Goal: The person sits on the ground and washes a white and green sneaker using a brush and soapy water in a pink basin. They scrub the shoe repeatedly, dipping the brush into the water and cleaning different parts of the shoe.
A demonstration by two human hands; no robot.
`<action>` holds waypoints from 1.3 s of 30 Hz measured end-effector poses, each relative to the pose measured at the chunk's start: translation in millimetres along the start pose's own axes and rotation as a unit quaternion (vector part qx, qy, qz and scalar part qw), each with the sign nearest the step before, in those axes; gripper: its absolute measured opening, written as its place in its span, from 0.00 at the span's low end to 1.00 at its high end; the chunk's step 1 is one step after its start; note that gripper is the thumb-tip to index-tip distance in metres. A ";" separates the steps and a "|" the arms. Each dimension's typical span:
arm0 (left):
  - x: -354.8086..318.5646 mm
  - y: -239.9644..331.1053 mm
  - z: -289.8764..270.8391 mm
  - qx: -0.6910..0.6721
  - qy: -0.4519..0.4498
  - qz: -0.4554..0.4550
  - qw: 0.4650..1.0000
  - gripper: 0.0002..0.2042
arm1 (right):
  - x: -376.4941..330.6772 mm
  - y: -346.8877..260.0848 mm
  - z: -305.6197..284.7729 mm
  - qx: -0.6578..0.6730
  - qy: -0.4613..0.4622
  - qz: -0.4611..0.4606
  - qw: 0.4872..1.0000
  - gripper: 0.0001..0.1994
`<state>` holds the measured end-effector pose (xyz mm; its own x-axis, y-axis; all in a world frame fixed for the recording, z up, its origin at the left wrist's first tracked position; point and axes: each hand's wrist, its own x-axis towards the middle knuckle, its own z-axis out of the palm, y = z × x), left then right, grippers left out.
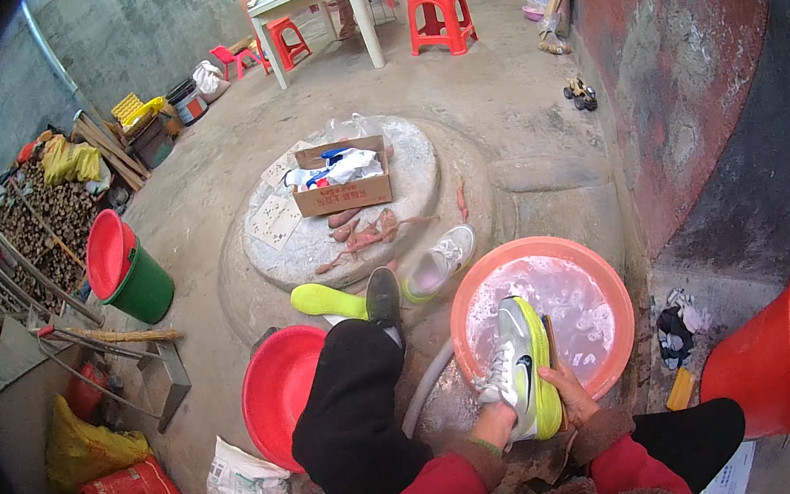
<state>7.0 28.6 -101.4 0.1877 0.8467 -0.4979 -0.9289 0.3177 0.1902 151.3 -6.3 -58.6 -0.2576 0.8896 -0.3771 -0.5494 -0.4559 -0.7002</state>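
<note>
My left hand (493, 425) is pushed into the opening of a white and grey sneaker (519, 356) with a yellow-green sole, its fingers hidden inside. That shoe is held up, toe away from me, over an orange basin (613, 289) of foamy water (569, 298). At the sole's right side my right hand (569, 394) is closed on what looks like a brush (550, 331); only a thin brown strip of it shows. Another pale sneaker (441, 263) stands on the ground beyond the basin's left rim.
A red basin (260, 397) stands by my left leg, a hose (425, 389) between it and the orange one. At right is a tall orange-red bucket (770, 366). Ahead, a round stone slab (266, 260) bears a cardboard box (343, 197) and sweet potatoes (368, 236). A yellow-green shoe sole (327, 302) lies nearby.
</note>
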 end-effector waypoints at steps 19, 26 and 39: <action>1.3 -9.9 -9.8 0.065 0.026 -0.013 0.997 0.20 | -0.3 -8.3 -2.9 0.004 0.042 -0.019 0.999 0.25; -9.9 1.7 -33.5 0.078 0.048 -0.015 0.996 0.21 | -2.8 7.9 3.1 -0.062 0.029 -0.012 0.998 0.28; -11.2 9.0 -51.3 0.151 0.057 -0.007 0.987 0.23 | 14.2 56.1 -31.2 -0.242 0.083 0.069 0.964 0.30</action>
<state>-19.8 0.1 -137.6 0.1468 0.7939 -0.5901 -0.7855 0.4561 0.4182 141.6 -20.1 -122.2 -0.1497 0.8211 -0.5508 -0.0730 -0.5648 -0.8220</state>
